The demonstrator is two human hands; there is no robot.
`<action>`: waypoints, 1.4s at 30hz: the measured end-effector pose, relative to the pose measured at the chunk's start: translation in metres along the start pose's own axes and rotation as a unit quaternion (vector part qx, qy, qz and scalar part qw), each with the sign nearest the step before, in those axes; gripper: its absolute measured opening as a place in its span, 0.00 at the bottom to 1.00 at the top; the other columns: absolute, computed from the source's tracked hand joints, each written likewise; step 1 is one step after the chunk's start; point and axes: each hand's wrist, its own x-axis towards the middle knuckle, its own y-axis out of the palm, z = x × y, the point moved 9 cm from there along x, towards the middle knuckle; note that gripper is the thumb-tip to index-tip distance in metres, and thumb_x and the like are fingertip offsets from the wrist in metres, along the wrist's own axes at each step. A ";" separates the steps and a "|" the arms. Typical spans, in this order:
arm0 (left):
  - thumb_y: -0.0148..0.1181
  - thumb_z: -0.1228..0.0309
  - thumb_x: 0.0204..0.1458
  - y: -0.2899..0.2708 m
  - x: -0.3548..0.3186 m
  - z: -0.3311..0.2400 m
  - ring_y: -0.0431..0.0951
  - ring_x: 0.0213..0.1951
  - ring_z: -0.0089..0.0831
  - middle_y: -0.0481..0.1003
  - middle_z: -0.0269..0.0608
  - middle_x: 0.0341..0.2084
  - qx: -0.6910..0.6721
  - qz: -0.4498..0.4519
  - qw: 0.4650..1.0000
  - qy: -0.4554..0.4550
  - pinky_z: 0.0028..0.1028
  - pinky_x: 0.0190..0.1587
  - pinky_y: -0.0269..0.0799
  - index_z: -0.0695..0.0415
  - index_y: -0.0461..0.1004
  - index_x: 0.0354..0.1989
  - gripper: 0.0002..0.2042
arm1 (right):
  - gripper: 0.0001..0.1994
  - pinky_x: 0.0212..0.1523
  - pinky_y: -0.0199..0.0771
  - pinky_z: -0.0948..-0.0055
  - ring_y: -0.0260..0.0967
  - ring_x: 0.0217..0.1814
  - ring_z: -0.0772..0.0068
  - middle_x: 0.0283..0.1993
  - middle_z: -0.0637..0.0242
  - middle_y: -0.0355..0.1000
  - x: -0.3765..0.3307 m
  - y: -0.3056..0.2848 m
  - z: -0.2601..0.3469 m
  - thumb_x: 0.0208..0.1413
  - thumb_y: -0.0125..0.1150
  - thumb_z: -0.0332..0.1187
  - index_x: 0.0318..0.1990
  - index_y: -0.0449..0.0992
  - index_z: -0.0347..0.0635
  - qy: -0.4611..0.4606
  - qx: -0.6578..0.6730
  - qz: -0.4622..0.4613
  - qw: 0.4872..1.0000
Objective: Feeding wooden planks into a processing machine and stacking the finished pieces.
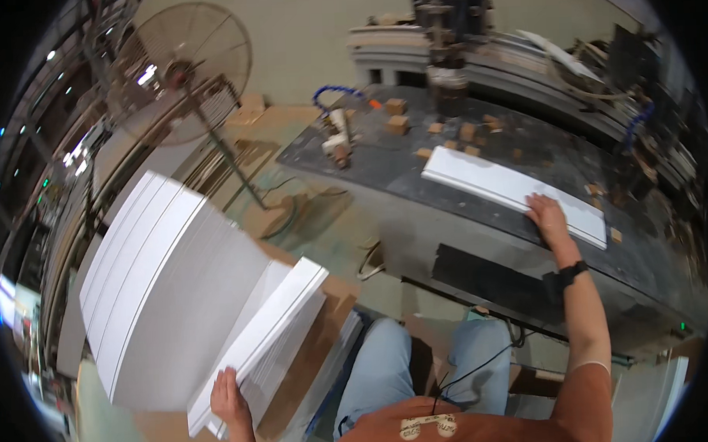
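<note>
My right hand (546,214) is on the near edge of a long white grooved board (485,177), its fingers bent over the top face. That board lies flat and at a slant on a dark machine table (391,161). Down at the lower left, my left hand (230,398) has its fingers closed over the edge of another white grooved board (268,333). This second board lies on top of a stack of similar boards (285,360). My left thumb is hidden.
A larger stack of white boards (152,259) stands at the left, near a pedestal fan (183,75). Small wooden blocks (397,124) are scattered on the table beneath a machine head (448,77). A blue coiled hose (338,89) rises by the table's far left corner.
</note>
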 end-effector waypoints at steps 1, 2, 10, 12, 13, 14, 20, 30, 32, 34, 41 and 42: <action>0.52 0.80 0.52 0.001 -0.001 0.005 0.77 0.46 0.45 0.78 0.42 0.40 -0.008 0.003 1.000 -0.005 0.40 0.48 0.72 0.58 0.75 0.45 0.13 | 0.19 0.58 0.64 0.59 0.65 0.58 0.50 0.56 0.53 0.69 -0.002 -0.002 -0.004 0.50 0.62 0.35 0.50 0.74 0.42 0.017 0.016 0.002 1.000; 0.52 0.80 0.52 0.002 -0.001 0.009 0.77 0.46 0.45 0.78 0.42 0.40 0.006 0.009 1.000 -0.018 0.40 0.48 0.72 0.58 0.75 0.45 0.13 | 0.19 0.58 0.64 0.60 0.65 0.58 0.50 0.56 0.53 0.69 -0.004 0.002 -0.015 0.49 0.62 0.33 0.51 0.74 0.42 0.032 0.020 -0.004 0.999; 0.60 0.75 0.49 0.033 -0.026 0.002 0.72 0.53 0.49 0.73 0.41 0.51 0.017 0.158 0.985 -0.059 0.39 0.52 0.71 0.52 0.72 0.53 0.20 | 0.20 0.60 0.64 0.63 0.63 0.62 0.51 0.58 0.54 0.68 0.001 -0.007 0.000 0.49 0.64 0.31 0.52 0.74 0.44 0.103 0.031 0.046 0.993; 0.66 0.71 0.45 0.043 -0.033 0.018 0.70 0.54 0.51 0.72 0.40 0.53 -0.009 0.190 0.976 -0.107 0.39 0.52 0.71 0.51 0.72 0.53 0.23 | 0.20 0.60 0.64 0.63 0.62 0.62 0.51 0.58 0.55 0.68 0.000 -0.005 0.003 0.49 0.64 0.32 0.53 0.74 0.45 0.106 0.031 0.043 0.993; 0.66 0.71 0.45 0.046 -0.032 0.021 0.70 0.54 0.51 0.72 0.40 0.53 -0.011 0.188 0.976 -0.107 0.39 0.52 0.71 0.51 0.72 0.53 0.23 | 0.20 0.60 0.64 0.63 0.62 0.62 0.51 0.58 0.55 0.68 0.000 -0.004 0.002 0.49 0.63 0.32 0.53 0.74 0.45 0.112 0.030 0.040 0.992; 0.66 0.71 0.45 0.049 -0.031 0.026 0.70 0.54 0.51 0.72 0.40 0.53 -0.018 0.191 0.974 -0.119 0.38 0.52 0.71 0.51 0.72 0.52 0.23 | 0.20 0.60 0.64 0.63 0.62 0.62 0.51 0.58 0.55 0.68 0.001 -0.005 0.002 0.49 0.63 0.32 0.53 0.74 0.45 0.113 0.029 0.037 0.992; 0.66 0.73 0.43 0.076 -0.008 0.015 0.67 0.56 0.54 0.71 0.45 0.53 -0.041 0.233 0.960 -0.153 0.41 0.55 0.67 0.55 0.71 0.52 0.24 | 0.22 0.60 0.63 0.60 0.64 0.59 0.51 0.55 0.53 0.69 -0.011 -0.004 -0.027 0.49 0.60 0.38 0.52 0.73 0.44 0.092 0.021 0.029 0.995; 0.68 0.69 0.42 0.093 0.176 -0.317 0.64 0.58 0.51 0.72 0.46 0.48 -0.319 0.110 0.906 0.256 0.52 0.61 0.54 0.57 0.71 0.51 0.24 | 0.21 0.53 0.65 0.49 0.62 0.59 0.58 0.53 0.62 0.68 0.004 0.008 -0.005 0.50 0.60 0.47 0.49 0.72 0.47 0.136 -0.041 0.050 0.989; 0.67 0.66 0.44 0.083 0.204 -0.400 0.64 0.58 0.50 0.72 0.44 0.49 -0.349 0.083 0.873 0.332 0.55 0.61 0.52 0.56 0.71 0.52 0.24 | 0.23 0.53 0.64 0.48 0.62 0.58 0.58 0.53 0.63 0.68 -0.003 0.004 -0.005 0.50 0.59 0.48 0.51 0.72 0.48 0.132 -0.042 0.018 0.990; 0.65 0.61 0.46 0.090 0.221 -0.473 0.62 0.60 0.49 0.70 0.43 0.51 -0.358 0.096 0.848 0.379 0.54 0.62 0.51 0.55 0.69 0.54 0.26 | 0.21 0.55 0.62 0.45 0.63 0.58 0.59 0.52 0.66 0.69 -0.005 -0.001 -0.004 0.50 0.60 0.48 0.48 0.73 0.48 0.138 -0.033 0.002 0.990; 0.64 0.39 0.36 0.127 0.222 -0.596 0.50 0.65 0.56 0.56 0.52 0.63 -0.296 0.132 0.835 0.444 0.54 0.64 0.45 0.60 0.57 0.64 0.50 | 0.19 0.60 0.51 0.34 0.63 0.58 0.58 0.51 0.70 0.71 -0.024 -0.012 -0.029 0.49 0.61 0.49 0.44 0.75 0.48 0.154 -0.038 -0.004 0.987; 0.64 0.39 0.36 0.130 0.222 -0.598 0.50 0.66 0.56 0.56 0.51 0.63 -0.312 0.133 0.833 0.437 0.54 0.65 0.44 0.60 0.57 0.64 0.49 | 0.20 0.62 0.48 0.32 0.61 0.60 0.56 0.54 0.70 0.69 -0.025 -0.013 -0.031 0.49 0.61 0.49 0.46 0.74 0.48 0.156 -0.030 -0.004 0.987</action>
